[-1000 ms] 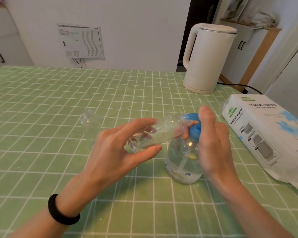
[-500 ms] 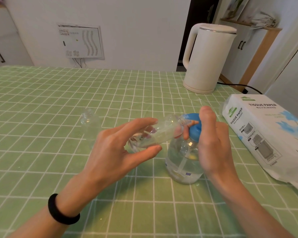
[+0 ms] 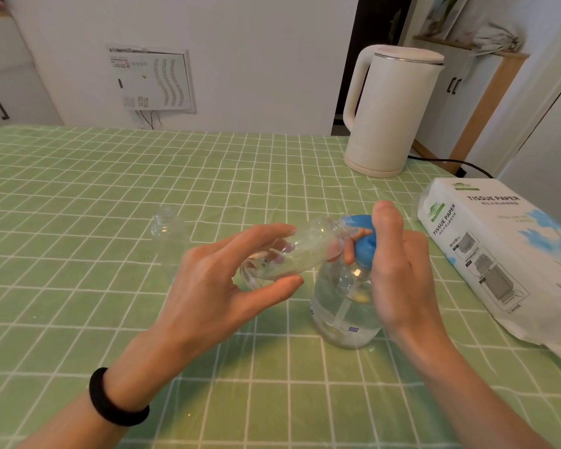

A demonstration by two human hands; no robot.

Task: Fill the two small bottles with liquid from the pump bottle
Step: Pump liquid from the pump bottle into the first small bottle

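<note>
My left hand [image 3: 214, 286] holds one small bottle [image 3: 300, 251] in the air above the table [image 3: 78, 189], just left of the pump bottle [image 3: 340, 312]. My forefinger lies along the top of it and my thumb presses from underneath. The other fingers [image 3: 280, 254] curl behind and show through the clear plastic.

The bottle lies almost on its side. Its long axis runs left to right, with the base toward my left palm and a little lower. The open mouth points right and slightly up, meeting the spout of the blue pump head [image 3: 363, 244]. I cannot tell how much liquid is inside.

The pump bottle stands upright on the table, clear liquid in its lower part and the dip tube visible through it. My right hand [image 3: 399, 273] is wrapped round the pump head, thumb up against its right side and top. One fingertip shows in front, under the spout.

The second small bottle [image 3: 166, 228] stands upright and uncapped, well apart to the left, touched by neither hand.

Compared with half a second ago I see no change: both grips, the tilt of the held bottle and the pump head look the same.

A white kettle [image 3: 392, 108] stands at the far right of the table, and a tissue pack [image 3: 486, 251] lies at the right edge. A black band [image 3: 114, 400] circles my left wrist.
</note>
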